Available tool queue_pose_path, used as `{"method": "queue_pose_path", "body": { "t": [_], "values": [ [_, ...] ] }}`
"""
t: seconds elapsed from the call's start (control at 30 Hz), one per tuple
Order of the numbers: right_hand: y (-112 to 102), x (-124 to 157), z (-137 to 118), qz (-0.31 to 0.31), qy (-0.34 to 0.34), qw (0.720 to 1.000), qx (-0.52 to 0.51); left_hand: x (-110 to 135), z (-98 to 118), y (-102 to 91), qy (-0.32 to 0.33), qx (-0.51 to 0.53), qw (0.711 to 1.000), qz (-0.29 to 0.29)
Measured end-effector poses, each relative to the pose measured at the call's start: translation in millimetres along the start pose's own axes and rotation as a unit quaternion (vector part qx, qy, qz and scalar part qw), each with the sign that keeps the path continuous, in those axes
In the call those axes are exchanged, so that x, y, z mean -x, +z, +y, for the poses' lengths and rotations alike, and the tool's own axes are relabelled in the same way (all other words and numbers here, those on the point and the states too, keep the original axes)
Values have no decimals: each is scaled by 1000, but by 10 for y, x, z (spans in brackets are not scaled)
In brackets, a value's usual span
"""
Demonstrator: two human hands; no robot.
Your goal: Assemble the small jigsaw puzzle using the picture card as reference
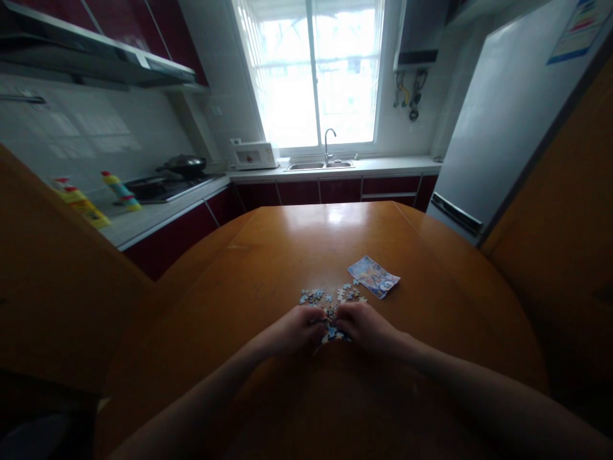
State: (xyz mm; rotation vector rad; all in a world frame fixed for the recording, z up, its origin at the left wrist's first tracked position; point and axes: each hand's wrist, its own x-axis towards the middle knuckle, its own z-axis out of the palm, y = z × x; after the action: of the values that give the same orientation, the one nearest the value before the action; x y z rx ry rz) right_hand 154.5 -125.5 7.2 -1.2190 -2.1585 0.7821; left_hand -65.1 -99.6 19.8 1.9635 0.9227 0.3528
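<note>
Puzzle pieces [332,333] lie between and just beyond our curled fingers [317,328], whose hold we cannot tell, so we should work lightly, low over the desk [282,249].

On the desk [268,255], the jigsaw pieces [331,313] lie between and beyond left hand [304,329] and right hand [366,326]; the picture sheet [374,276] lies farther, to the right.

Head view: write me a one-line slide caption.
Left hand and right hand among loose jigsaw pieces on a wooden table, a printed sheet lying nearby.
</note>
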Motion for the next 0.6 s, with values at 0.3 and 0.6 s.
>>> {"method": "queue_pose_path", "body": {
  "t": [0.3, 0.6],
  "values": [
    [-23, -57, 91, -5, -13, 1000, 17, -138, -193, 111, 21, 31, 998, 60],
    [-52, -62, 75, -1, -8, 999, 46, -188, -296, 134, 36, 97, 989, 108]
  ]
}}
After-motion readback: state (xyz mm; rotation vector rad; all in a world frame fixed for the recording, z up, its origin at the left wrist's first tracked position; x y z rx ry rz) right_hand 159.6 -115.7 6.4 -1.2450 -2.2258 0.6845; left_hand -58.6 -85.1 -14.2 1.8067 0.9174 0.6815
